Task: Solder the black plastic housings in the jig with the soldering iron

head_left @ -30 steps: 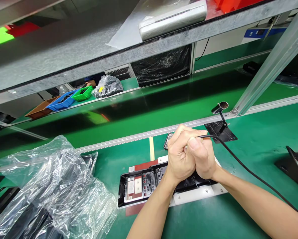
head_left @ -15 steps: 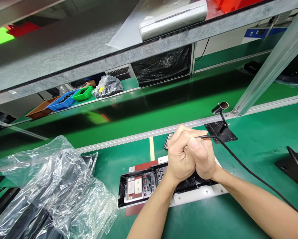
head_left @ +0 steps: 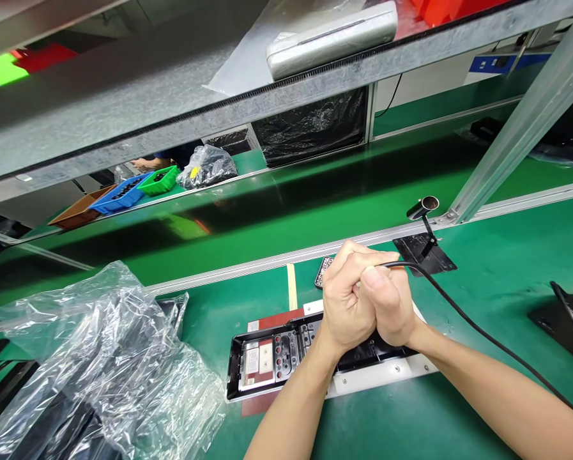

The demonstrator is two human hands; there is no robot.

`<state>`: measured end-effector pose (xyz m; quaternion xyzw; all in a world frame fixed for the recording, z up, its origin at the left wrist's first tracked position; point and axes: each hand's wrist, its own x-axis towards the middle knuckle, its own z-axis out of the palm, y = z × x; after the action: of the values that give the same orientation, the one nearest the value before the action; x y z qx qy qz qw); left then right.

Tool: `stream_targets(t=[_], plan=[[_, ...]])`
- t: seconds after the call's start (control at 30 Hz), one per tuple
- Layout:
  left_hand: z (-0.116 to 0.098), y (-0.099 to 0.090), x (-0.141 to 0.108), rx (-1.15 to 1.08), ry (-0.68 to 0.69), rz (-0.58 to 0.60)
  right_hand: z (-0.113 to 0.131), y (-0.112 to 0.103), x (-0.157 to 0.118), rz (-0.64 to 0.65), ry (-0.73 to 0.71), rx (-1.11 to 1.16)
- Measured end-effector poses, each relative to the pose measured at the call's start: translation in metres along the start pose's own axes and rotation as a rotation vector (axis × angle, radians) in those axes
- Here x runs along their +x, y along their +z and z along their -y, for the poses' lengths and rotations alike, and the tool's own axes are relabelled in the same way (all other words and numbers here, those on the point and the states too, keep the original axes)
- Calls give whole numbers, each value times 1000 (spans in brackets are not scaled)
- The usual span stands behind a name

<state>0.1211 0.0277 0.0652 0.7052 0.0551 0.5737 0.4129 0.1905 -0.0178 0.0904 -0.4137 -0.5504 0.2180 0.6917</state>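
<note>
My left hand (head_left: pixel 347 300) and my right hand (head_left: pixel 392 300) are closed and pressed together over a long black housing (head_left: pixel 236 367). A black cable (head_left: pixel 451 300) comes out at the top of the fists and runs down to the right edge. What the fingers wrap round is hidden. Under the hands, the housing lies open side up in a white fixture (head_left: pixel 370 381) on a reddish-brown plate (head_left: pixel 260 404). Its left part shows a label, round holes and small inner parts. Behind my left hand, a small tray of tiny screws (head_left: pixel 322 271) is partly covered.
Clear plastic bags (head_left: pixel 118 358) with dark parts lie at left. A metal tube holder (head_left: pixel 424 207) stands behind my right hand, near a slanted post (head_left: pixel 516 121). A metal shelf (head_left: pixel 195 118) spans above. Beyond are bins (head_left: pixel 123 193) and another person's hand (head_left: pixel 145 165).
My hands, the cable and the housing look unmoved. In the background, the other person's hand has shifted left, away from the green bin.
</note>
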Motion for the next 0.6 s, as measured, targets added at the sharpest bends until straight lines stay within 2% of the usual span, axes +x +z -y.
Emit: stream_targets(t=[0.2, 0.6], plan=[[0, 0, 0, 56, -14, 4, 0, -1, 1, 1, -27, 5], [1, 1, -1, -11, -5, -5, 0, -1, 1, -1, -17, 5]])
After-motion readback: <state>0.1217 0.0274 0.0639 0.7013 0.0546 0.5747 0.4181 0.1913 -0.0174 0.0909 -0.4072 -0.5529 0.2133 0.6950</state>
